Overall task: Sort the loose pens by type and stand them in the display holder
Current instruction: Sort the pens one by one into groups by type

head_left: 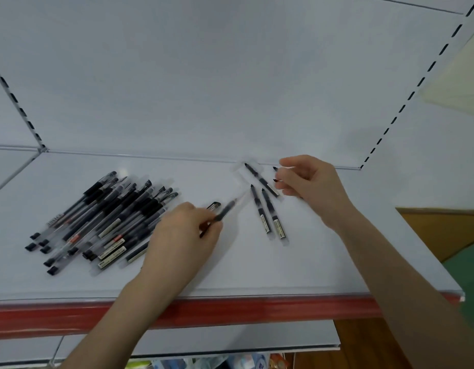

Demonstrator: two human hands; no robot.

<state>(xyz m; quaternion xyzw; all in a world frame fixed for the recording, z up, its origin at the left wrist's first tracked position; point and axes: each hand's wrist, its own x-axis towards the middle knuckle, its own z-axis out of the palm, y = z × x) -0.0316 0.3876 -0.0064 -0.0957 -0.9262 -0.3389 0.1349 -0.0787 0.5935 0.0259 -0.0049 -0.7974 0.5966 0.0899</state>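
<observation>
1. A white shelf (257, 267) with a red strip (230, 310) along its near edge carried all the pens.
2. A pile of pens (97, 217) lay on the left part of the shelf. They were clear-barrelled with black caps, overlapped one another, and mostly slanted from near-left to far-right.
3. The left hand (185, 230) sat just right of the pile with its fingers curled, pinching a blurred pen (226, 210) that pointed far-right.
4. A short dark pen end (214, 206) showed just beyond that hand's fingers. Whether the hand held it could not be told.
5. A group of 3 pens (260, 209) lay flat between the 2 hands. 2 of them lay side by side and nearly parallel, and the farther pen (261, 179) slanted across above them, close to the shelf's far edge.
6. The right hand (302, 179) was at the far right of the shelf, near the back panel (230, 89). Its fingers were curled round the dark-tipped pens (275, 180), of which 2 tips stuck out to the left. Their barrels were hidden inside the hand.
7. Slotted uprights (417, 86) ran up both sides of the back panel, and a lower shelf (230, 339) showed under the red strip.
</observation>
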